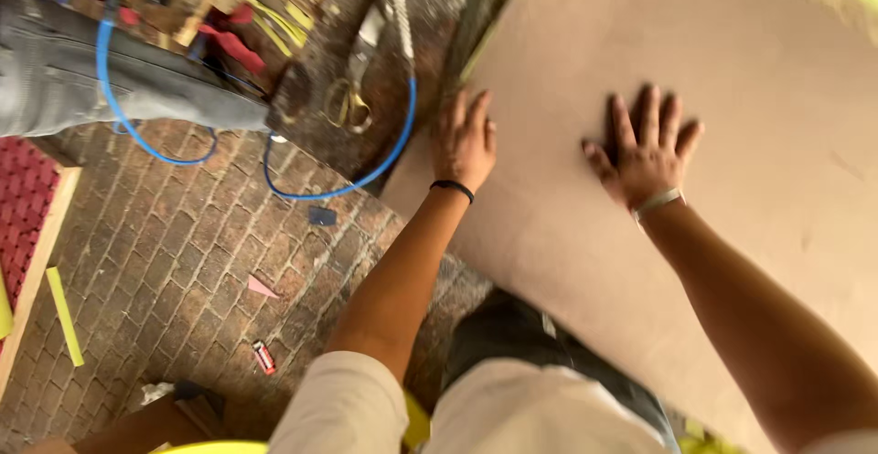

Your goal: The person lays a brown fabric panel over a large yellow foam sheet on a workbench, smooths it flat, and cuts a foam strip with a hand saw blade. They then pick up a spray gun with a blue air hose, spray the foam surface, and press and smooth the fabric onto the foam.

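A large flat sheet of pinkish-brown fabric [732,70] covers the right half of the view. My left hand [464,138] lies palm down near the sheet's left edge, fingers together, a black band on the wrist. My right hand [647,150] presses flat on the sheet further right, fingers spread, a pale band on the wrist. Neither hand holds anything.
A blue hose [347,184] loops over the brick floor [165,262] at left. Scissors [347,102] lie on a dark surface beyond it. Another person's grey-trousered leg [110,79] crosses the upper left. Yellow strips [64,315], scraps and a small red object [264,357] litter the bricks.
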